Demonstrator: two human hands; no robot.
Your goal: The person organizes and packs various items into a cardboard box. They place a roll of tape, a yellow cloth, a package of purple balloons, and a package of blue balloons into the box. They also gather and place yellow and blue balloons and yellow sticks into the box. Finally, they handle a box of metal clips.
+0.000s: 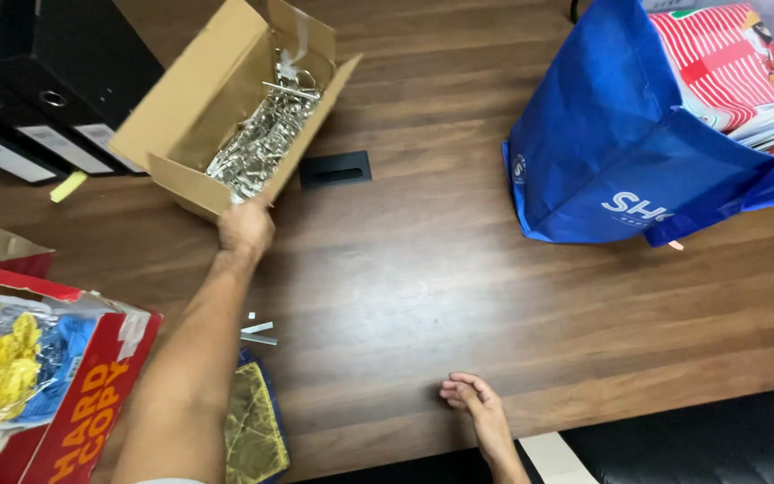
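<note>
Up at the far left of the wooden table (423, 269), the left hand (245, 229) grips the near corner of a tilted, open cardboard box (192, 108) heaped with shiny metal clips (266, 134), while the right hand (469, 394) rests loosely curled, holding nothing, at the table's near edge.
</note>
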